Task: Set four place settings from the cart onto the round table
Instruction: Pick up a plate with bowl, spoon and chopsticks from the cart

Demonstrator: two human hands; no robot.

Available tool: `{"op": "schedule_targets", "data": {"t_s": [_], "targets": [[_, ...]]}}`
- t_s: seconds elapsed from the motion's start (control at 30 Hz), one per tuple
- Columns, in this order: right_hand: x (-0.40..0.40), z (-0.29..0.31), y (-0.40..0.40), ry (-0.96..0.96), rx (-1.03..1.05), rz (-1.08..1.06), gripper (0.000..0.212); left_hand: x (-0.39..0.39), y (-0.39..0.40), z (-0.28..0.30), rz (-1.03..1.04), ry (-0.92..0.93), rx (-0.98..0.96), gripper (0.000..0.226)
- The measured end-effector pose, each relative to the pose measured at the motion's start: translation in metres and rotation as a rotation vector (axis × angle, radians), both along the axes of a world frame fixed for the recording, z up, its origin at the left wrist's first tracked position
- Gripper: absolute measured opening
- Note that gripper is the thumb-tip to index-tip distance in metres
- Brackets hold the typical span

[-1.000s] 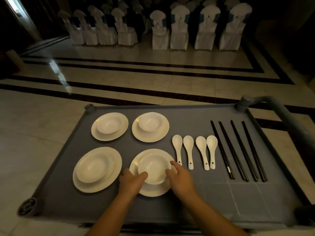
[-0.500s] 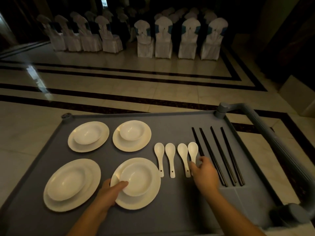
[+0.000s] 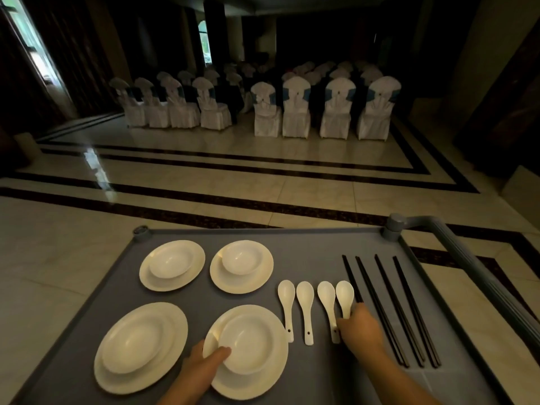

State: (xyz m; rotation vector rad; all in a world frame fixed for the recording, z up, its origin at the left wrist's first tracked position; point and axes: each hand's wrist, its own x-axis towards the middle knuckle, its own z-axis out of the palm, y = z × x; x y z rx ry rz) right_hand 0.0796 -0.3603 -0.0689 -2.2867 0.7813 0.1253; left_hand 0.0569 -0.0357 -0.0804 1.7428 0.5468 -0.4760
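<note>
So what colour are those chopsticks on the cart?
Black; the chopsticks show plainly in the head view.

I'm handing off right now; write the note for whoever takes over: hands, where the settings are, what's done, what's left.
Left hand: thumb over the rim of the near-right bowl, holding it with its plate.
Right hand: fingers on the handle of the rightmost spoon.
On the cart: four plate-and-bowl stacks, four spoons, four pairs of black chopsticks at the right.
Done: nothing has left the cart; no round table in view.
Left: carry all four settings to the table.
</note>
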Motion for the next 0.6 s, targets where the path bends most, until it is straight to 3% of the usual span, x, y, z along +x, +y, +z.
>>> {"op": "schedule_targets", "data": {"t_s": [0.2,0.3,0.37,0.5,0.6], "targets": [[0.005,0.01,-0.004,0.113,-0.168,0.049,0.028,-0.002,-0.002,0.003,-0.003,-0.017,0.017,0.086],[0.011,0.013,-0.01,0.189,-0.144,0.052,0.021,-0.002,-0.002,0.006,0.007,-0.023,0.016,0.094],[0.014,0.016,-0.015,0.22,-0.12,0.046,0.019,0.001,0.0,0.006,0.018,-0.004,-0.007,0.087],[0.017,0.018,-0.029,0.101,-0.096,-0.01,0.016,0.0,-0.001,0.004,-0.007,-0.014,0.025,0.086],[0.012,0.016,-0.04,0.007,-0.111,-0.069,0.015,-0.001,0.0,0.002,-0.004,-0.02,0.047,0.071]]}}
